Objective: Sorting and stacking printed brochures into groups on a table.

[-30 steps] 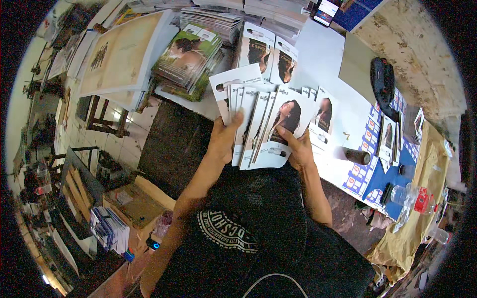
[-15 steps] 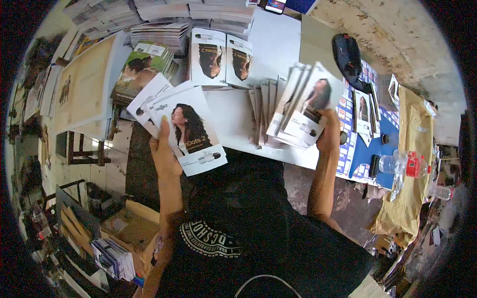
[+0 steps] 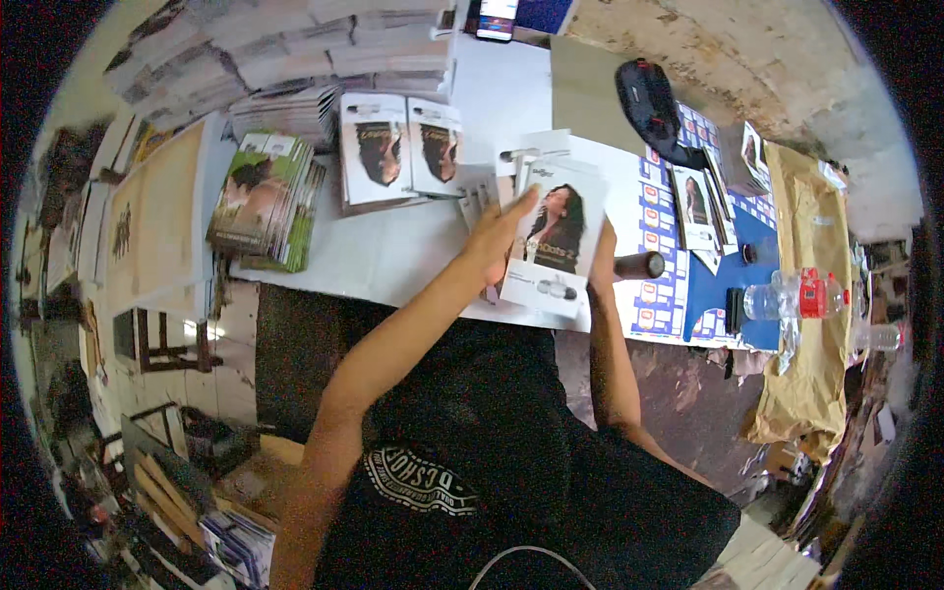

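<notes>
Upright over the front of the white table [image 3: 383, 261] is a small stack of white leaflets [image 3: 559, 231], printed with a dark-haired figure and an earphone picture. My left hand [image 3: 495, 238] grips its left side, with the thumb lying on the front. On the right edge, my right hand [image 3: 604, 258] is closed round the same stack; most of its fingers are hidden behind the paper. The top sheets stick out unevenly above the rest. Behind my left hand, more leaflets [image 3: 475, 205] stand partly covered.
Two piles of white leaflets [image 3: 376, 147] lie at the back left, beside green-covered leaflets [image 3: 261, 202]. Tall paper stacks [image 3: 285, 49] line the back. To the right are a black pouch [image 3: 649, 98], a dark cylinder [image 3: 639, 265], a plastic bottle [image 3: 821, 295] and brown paper [image 3: 801, 383].
My left hand has carried its leaflets rightward, and they now join those in my right hand as one stack. My right hand has shifted slightly left and down.
</notes>
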The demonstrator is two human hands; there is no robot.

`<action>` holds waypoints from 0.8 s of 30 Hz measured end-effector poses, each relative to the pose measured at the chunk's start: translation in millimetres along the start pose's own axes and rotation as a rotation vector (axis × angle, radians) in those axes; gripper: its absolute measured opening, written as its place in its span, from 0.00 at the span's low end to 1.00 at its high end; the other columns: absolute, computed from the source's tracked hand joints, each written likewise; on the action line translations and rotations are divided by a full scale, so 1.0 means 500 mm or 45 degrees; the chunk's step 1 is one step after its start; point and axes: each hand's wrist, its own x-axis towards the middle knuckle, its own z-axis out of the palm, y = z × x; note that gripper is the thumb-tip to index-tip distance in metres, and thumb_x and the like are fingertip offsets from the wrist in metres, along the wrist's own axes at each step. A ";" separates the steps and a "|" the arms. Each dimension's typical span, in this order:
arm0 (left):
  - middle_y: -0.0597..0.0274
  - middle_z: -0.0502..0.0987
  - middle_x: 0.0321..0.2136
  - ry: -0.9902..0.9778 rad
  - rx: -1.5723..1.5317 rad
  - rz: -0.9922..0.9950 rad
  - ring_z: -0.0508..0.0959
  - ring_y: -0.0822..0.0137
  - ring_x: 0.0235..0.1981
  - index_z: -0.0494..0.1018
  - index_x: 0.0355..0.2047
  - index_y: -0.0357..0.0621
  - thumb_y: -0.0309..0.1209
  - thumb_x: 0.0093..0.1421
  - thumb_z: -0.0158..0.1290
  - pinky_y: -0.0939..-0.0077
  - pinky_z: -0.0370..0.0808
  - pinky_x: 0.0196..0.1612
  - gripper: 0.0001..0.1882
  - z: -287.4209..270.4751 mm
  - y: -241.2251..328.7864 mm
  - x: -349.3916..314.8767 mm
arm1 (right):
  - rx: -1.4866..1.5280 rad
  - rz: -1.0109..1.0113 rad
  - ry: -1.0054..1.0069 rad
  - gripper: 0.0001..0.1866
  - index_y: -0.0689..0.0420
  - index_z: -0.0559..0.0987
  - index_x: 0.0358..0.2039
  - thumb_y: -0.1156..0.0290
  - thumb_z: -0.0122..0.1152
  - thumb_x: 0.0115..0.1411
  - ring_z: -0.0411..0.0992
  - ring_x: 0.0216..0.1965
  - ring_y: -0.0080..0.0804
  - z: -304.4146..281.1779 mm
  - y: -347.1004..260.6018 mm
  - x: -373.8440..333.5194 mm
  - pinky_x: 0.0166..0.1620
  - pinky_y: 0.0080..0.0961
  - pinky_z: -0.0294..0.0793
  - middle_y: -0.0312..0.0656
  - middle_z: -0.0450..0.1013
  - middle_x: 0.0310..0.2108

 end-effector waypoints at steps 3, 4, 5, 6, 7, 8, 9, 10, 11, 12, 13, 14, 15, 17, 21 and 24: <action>0.56 0.77 0.41 0.095 0.057 -0.014 0.80 0.62 0.38 0.69 0.51 0.42 0.41 0.61 0.56 0.63 0.81 0.40 0.23 -0.036 -0.050 0.054 | 0.329 0.384 0.079 0.19 0.63 0.79 0.42 0.60 0.46 0.68 0.63 0.26 0.18 -0.033 -0.043 -0.020 0.31 0.20 0.62 0.35 0.73 0.27; 0.56 0.77 0.41 0.094 0.072 -0.030 0.80 0.62 0.38 0.69 0.51 0.42 0.41 0.61 0.56 0.63 0.81 0.40 0.23 -0.043 -0.061 0.064 | 0.346 0.533 0.067 0.18 0.60 0.76 0.31 0.58 0.50 0.67 0.54 0.22 0.13 -0.027 -0.049 -0.020 0.25 0.16 0.52 0.26 0.61 0.20; 0.56 0.76 0.42 0.077 0.166 0.104 0.80 0.62 0.38 0.69 0.51 0.41 0.41 0.61 0.56 0.63 0.81 0.40 0.23 -0.052 -0.069 0.076 | 0.146 0.411 0.029 0.16 0.59 0.75 0.27 0.60 0.54 0.66 0.54 0.22 0.13 -0.025 -0.046 -0.024 0.25 0.15 0.51 0.26 0.61 0.20; 0.56 0.76 0.42 0.055 0.261 0.227 0.79 0.63 0.38 0.69 0.51 0.41 0.41 0.61 0.56 0.63 0.81 0.39 0.23 -0.043 -0.071 0.071 | -0.057 0.298 -0.001 0.15 0.57 0.73 0.24 0.62 0.58 0.64 0.53 0.21 0.12 -0.026 -0.046 -0.032 0.24 0.15 0.51 0.25 0.60 0.19; 0.56 0.75 0.43 0.012 0.295 0.241 0.79 0.64 0.39 0.68 0.52 0.40 0.40 0.61 0.56 0.64 0.81 0.40 0.23 -0.038 -0.070 0.064 | -0.119 0.313 0.022 0.18 0.53 0.67 0.17 0.65 0.64 0.59 0.52 0.19 0.12 -0.018 -0.067 -0.034 0.22 0.16 0.49 0.24 0.58 0.17; 0.56 0.75 0.43 0.012 0.305 0.218 0.79 0.64 0.39 0.68 0.52 0.40 0.40 0.61 0.56 0.64 0.81 0.40 0.23 -0.034 -0.070 0.055 | -0.114 0.333 0.036 0.18 0.53 0.67 0.17 0.65 0.64 0.59 0.52 0.19 0.12 -0.021 -0.051 -0.038 0.22 0.16 0.49 0.24 0.58 0.17; 0.55 0.75 0.43 0.033 0.326 0.203 0.79 0.63 0.39 0.67 0.52 0.39 0.40 0.61 0.56 0.64 0.81 0.41 0.23 -0.030 -0.064 0.052 | -0.074 0.317 0.049 0.20 0.54 0.67 0.16 0.64 0.67 0.57 0.53 0.18 0.13 -0.020 -0.044 -0.032 0.20 0.17 0.50 0.25 0.58 0.15; 0.55 0.75 0.43 0.053 0.345 0.190 0.79 0.63 0.40 0.67 0.52 0.38 0.39 0.61 0.56 0.64 0.80 0.41 0.23 -0.028 -0.058 0.048 | -0.035 0.300 0.061 0.21 0.55 0.67 0.14 0.63 0.69 0.55 0.54 0.17 0.14 -0.020 -0.040 -0.030 0.19 0.18 0.51 0.26 0.58 0.13; 0.57 0.77 0.40 0.038 0.202 0.108 0.79 0.67 0.36 0.71 0.48 0.35 0.36 0.63 0.54 0.73 0.79 0.38 0.18 -0.027 -0.053 0.040 | 0.032 0.311 0.072 0.22 0.54 0.66 0.13 0.63 0.69 0.55 0.54 0.16 0.13 -0.022 -0.040 -0.035 0.18 0.18 0.52 0.25 0.58 0.12; 0.57 0.77 0.40 0.042 0.205 0.107 0.79 0.67 0.36 0.71 0.48 0.35 0.36 0.63 0.54 0.73 0.79 0.38 0.18 -0.037 -0.052 0.040 | 0.035 0.314 0.072 0.22 0.54 0.66 0.13 0.63 0.69 0.55 0.54 0.16 0.13 -0.020 -0.045 -0.035 0.18 0.18 0.52 0.25 0.58 0.12; 0.57 0.77 0.40 0.029 0.144 0.079 0.80 0.67 0.36 0.71 0.48 0.35 0.35 0.63 0.53 0.73 0.79 0.38 0.18 -0.047 -0.052 0.041 | 0.009 0.303 0.061 0.22 0.52 0.65 0.13 0.64 0.68 0.56 0.52 0.16 0.12 -0.019 -0.048 -0.035 0.18 0.18 0.50 0.24 0.57 0.13; 0.57 0.78 0.40 0.015 0.081 0.052 0.80 0.67 0.36 0.71 0.48 0.34 0.34 0.63 0.53 0.73 0.80 0.38 0.18 -0.055 -0.053 0.042 | -0.018 0.291 0.049 0.22 0.50 0.64 0.14 0.65 0.68 0.57 0.50 0.16 0.12 -0.017 -0.049 -0.035 0.18 0.17 0.47 0.23 0.56 0.13; 0.57 0.78 0.40 0.013 0.080 0.051 0.80 0.67 0.36 0.71 0.48 0.34 0.34 0.63 0.53 0.73 0.80 0.38 0.18 -0.062 -0.055 0.045 | -0.019 0.291 0.051 0.22 0.50 0.64 0.14 0.65 0.68 0.57 0.50 0.16 0.12 -0.016 -0.049 -0.036 0.18 0.17 0.47 0.23 0.56 0.13; 0.58 0.78 0.40 -0.018 -0.097 0.056 0.80 0.67 0.38 0.71 0.48 0.34 0.33 0.63 0.53 0.72 0.79 0.39 0.17 -0.073 -0.060 0.052 | 0.136 0.416 0.062 0.18 0.52 0.69 0.16 0.65 0.67 0.57 0.55 0.16 0.12 -0.013 -0.052 -0.036 0.18 0.17 0.51 0.24 0.60 0.13; 0.58 0.77 0.42 -0.147 0.103 0.056 0.79 0.68 0.39 0.71 0.48 0.35 0.30 0.63 0.52 0.72 0.79 0.41 0.16 -0.080 -0.062 0.048 | 0.109 0.385 0.060 0.15 0.53 0.73 0.19 0.64 0.65 0.59 0.60 0.15 0.14 -0.021 -0.023 -0.040 0.18 0.17 0.56 0.26 0.64 0.14; 0.59 0.77 0.43 -0.137 0.112 0.174 0.78 0.69 0.41 0.71 0.49 0.35 0.28 0.63 0.52 0.72 0.78 0.43 0.15 -0.078 -0.071 0.051 | 0.127 0.383 0.123 0.13 0.58 0.78 0.26 0.61 0.62 0.61 0.62 0.19 0.15 -0.030 -0.010 -0.037 0.22 0.16 0.60 0.28 0.69 0.19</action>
